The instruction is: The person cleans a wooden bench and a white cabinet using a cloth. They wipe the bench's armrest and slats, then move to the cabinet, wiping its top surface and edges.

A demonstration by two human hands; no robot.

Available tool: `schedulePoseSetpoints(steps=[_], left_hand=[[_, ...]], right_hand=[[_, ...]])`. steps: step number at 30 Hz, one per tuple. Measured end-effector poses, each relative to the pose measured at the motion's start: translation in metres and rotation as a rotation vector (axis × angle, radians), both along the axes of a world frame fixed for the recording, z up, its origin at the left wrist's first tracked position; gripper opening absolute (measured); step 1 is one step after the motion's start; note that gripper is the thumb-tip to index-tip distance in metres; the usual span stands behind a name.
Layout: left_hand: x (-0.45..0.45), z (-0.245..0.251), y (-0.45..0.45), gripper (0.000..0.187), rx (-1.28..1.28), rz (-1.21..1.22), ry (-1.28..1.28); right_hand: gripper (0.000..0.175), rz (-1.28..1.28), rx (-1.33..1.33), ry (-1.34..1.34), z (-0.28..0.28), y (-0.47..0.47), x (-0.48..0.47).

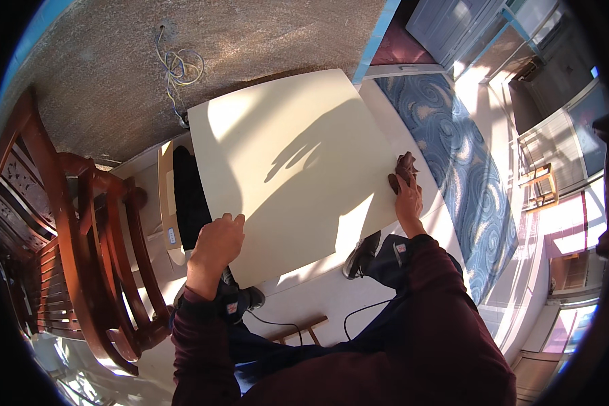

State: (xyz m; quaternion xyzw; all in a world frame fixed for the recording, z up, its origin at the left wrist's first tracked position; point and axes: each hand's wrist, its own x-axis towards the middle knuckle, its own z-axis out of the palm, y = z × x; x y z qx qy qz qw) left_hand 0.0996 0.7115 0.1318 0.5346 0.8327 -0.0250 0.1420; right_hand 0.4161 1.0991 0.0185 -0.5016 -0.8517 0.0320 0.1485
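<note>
A cream-coloured board or tabletop point(304, 167) lies in front of me, crossed by sunlight and the shadow of a hand. My left hand point(215, 248) is at its near left edge with the fingers bent over the surface; whether they grip the edge is hidden. At the right edge, my right hand point(410, 200) holds a small dark brown object point(406, 165), perhaps bunched cloth or a carved piece. Part of that object sits over the board's rim.
Red-brown wooden chairs point(76, 238) stand at the left. Beside the board is an open cardboard box point(165, 193) with black contents. Coiled wires point(185, 68) hang from the wall behind. A blue patterned rug point(451, 142) runs along the right. A dark cable point(279, 323) crosses near my legs.
</note>
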Motion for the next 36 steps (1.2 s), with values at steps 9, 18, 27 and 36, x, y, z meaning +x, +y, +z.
schedulePoseSetpoints(steps=[9,18,27,36], left_hand=[[-0.007,0.003,-0.015,0.025,0.048,0.072,-0.036],[-0.02,0.0,-0.045,0.028,0.082,0.154,-0.089],[-0.031,-0.002,-0.042,0.024,0.07,0.126,-0.054],[-0.014,0.007,-0.007,0.042,-0.053,0.107,-0.092]], right_hand=[[0.045,0.222,0.118,0.057,-0.021,-0.111,-0.014],[0.051,0.835,-0.162,0.053,-0.006,-0.33,-0.104],[0.054,0.869,-0.113,0.019,0.005,-0.284,-0.098],[0.044,0.057,0.013,0.025,-0.008,-0.071,0.006]])
